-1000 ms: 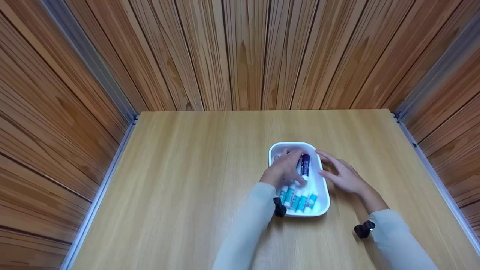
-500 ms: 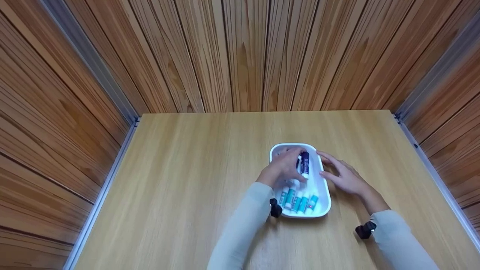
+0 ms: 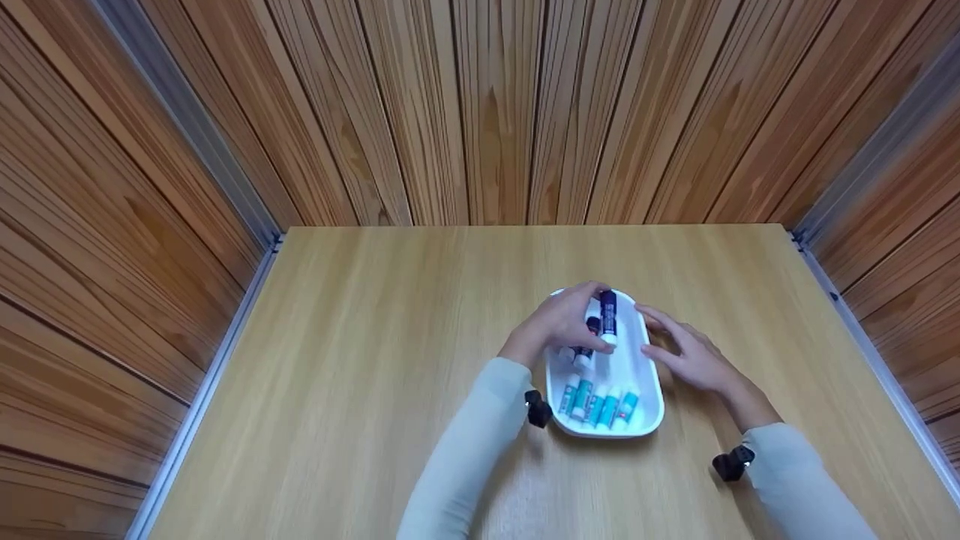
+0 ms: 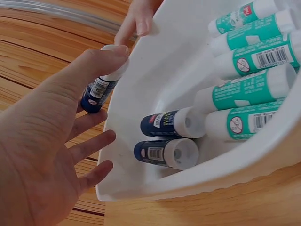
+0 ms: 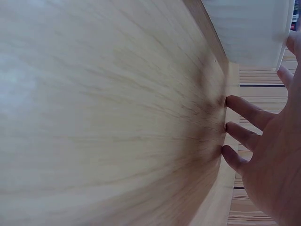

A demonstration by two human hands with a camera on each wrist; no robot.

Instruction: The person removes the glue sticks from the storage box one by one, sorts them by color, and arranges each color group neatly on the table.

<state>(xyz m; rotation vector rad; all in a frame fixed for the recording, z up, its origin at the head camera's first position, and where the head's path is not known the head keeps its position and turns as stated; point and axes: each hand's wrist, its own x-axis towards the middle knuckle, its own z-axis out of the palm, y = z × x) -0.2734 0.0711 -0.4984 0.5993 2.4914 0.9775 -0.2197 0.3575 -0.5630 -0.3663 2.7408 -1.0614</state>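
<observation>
Pinching a dark blue glue stick (image 3: 608, 316) between thumb and curled fingers, the left hand (image 3: 561, 324) holds it above the far end of the white tray (image 3: 651, 379); in the left wrist view the same stick (image 4: 100, 85) sits under the thumb tip, white cap end toward the thumb, its body partly covered by the thumb and the label too small to read. Just below the grip, inside the tray (image 4: 155, 70), two more blue sticks (image 4: 171, 124) lie side by side, white ends facing the camera; in the head view the hand hides most of them. Further from the grip, toward the person, a row of green sticks (image 3: 600, 403) lies in the near end; the wrist view cuts several off at the frame edge (image 4: 249, 88), so the count is uncertain. The right hand (image 3: 690, 354) lies on the side of the tray opposite the grip, fingers straight and spread, holding nothing; fingertips are at the tray rim, but true contact cannot be told. In the right wrist view the fingers (image 5: 244, 109) stretch along the table (image 5: 103, 113), only a corner of the tray (image 5: 254, 28) shows, and the picture is blurred. The tray rests on the wooden table (image 3: 375, 360).
</observation>
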